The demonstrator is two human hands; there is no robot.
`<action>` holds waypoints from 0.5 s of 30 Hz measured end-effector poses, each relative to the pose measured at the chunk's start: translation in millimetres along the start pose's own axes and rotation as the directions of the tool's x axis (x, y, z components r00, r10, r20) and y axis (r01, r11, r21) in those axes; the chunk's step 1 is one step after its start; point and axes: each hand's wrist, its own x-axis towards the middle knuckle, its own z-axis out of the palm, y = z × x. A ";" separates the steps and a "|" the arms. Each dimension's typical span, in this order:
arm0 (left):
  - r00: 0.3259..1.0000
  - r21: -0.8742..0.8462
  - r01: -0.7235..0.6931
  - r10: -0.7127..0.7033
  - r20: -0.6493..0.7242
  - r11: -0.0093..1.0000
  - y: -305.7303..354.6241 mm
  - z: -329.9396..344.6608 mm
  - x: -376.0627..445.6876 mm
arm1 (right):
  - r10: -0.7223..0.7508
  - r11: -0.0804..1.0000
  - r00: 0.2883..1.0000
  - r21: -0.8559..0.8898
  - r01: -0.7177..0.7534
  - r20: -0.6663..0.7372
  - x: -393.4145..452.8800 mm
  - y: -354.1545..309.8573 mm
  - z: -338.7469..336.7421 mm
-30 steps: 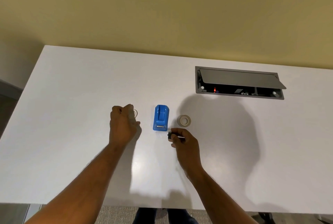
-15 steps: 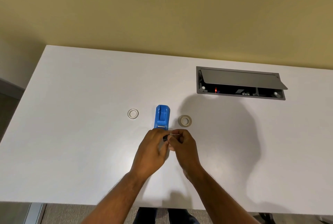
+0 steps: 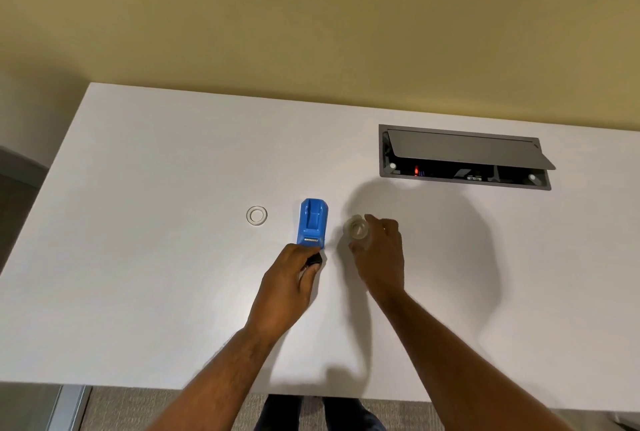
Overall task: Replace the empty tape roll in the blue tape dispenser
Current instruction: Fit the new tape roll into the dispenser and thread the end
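From the head camera, a white tabletop [image 3: 145,292] is filling most of the frame, with a yellowish wall [image 3: 311,14] rising behind its far edge.

The blue tape dispenser [image 3: 312,223] is lying near the middle of the tabletop, its long axis running away from the person and its cutter end pointing toward them. The spool bay is facing up and looking vacant.

The left hand [image 3: 289,286] is reaching in from below, its fingertips [image 3: 313,250] sitting right at the near end of the dispenser. It is curling closed around a small black piece [image 3: 315,260], pinching it between thumb and fingers; what that piece is cannot be told for sure.

The right hand [image 3: 379,250] is sitting just to the right of the dispenser, apart from it, and is gripping a clear tape roll [image 3: 356,228] between thumb and fingers. The roll is looking slightly blurred, and whether it is touching the tabletop cannot be told.

An empty clear ring [image 3: 256,215] is lying flat on the tabletop to the left of the dispenser, well away from both hands.

Farther back on the right, a grey cable box [image 3: 464,158] is sitting sunk into the tabletop with its lid propped open and a small red light glowing inside.
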 end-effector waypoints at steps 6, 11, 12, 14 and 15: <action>0.999 -0.020 0.036 -0.036 -0.002 0.999 3.8 -0.3 -4.4 | -0.171 0.965 0.983 -0.190 0.180 0.066 13.9 0.4 6.7; 0.996 -0.080 0.070 -0.073 -0.040 0.994 5.8 -1.6 -2.5 | -0.197 0.964 0.978 -0.170 0.205 0.064 6.0 0.6 9.7; 0.996 -0.088 0.073 -0.077 -0.050 0.993 6.0 -2.2 -1.8 | -0.170 0.977 0.983 -0.115 0.177 0.068 3.8 -0.1 9.7; 0.994 -0.114 0.073 -0.082 -0.079 0.991 7.9 -3.7 0.3 | -0.051 0.993 0.992 0.111 0.039 0.114 0.3 -4.5 5.6; 0.992 -0.132 0.075 -0.088 -0.095 0.988 9.3 -4.8 1.7 | 0.025 0.964 0.985 0.257 -0.069 0.171 -1.9 -8.2 1.2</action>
